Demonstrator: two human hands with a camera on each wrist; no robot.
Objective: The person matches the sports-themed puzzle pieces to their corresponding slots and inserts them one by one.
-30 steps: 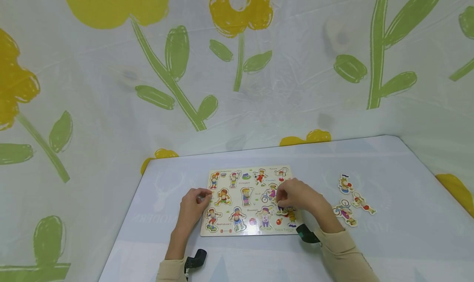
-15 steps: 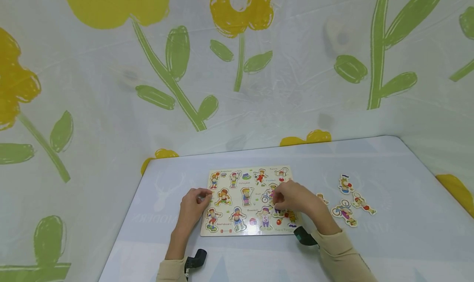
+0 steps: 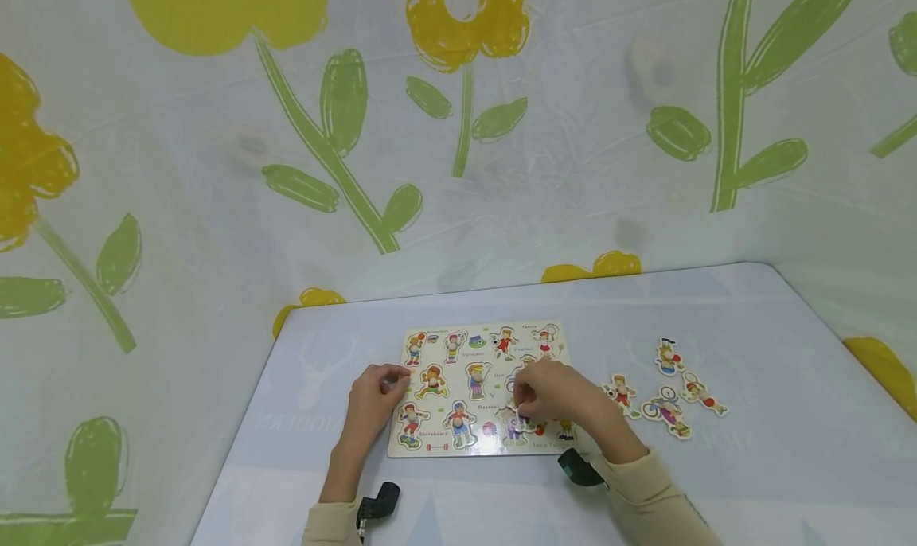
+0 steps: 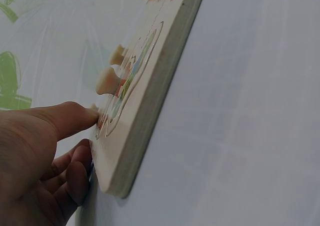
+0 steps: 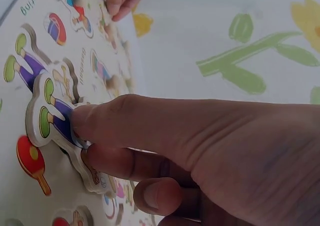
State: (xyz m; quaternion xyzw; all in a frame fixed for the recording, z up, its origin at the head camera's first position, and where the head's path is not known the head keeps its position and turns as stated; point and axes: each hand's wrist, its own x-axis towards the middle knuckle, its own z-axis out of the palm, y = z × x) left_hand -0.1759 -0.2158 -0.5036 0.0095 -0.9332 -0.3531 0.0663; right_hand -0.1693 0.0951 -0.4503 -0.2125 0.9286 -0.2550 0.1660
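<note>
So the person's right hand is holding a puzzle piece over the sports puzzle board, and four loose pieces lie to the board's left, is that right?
Not quite: the four loose pieces lie to the right of the sports puzzle board, as the head view shows. The right hand does hold a puzzle piece over it.
</note>
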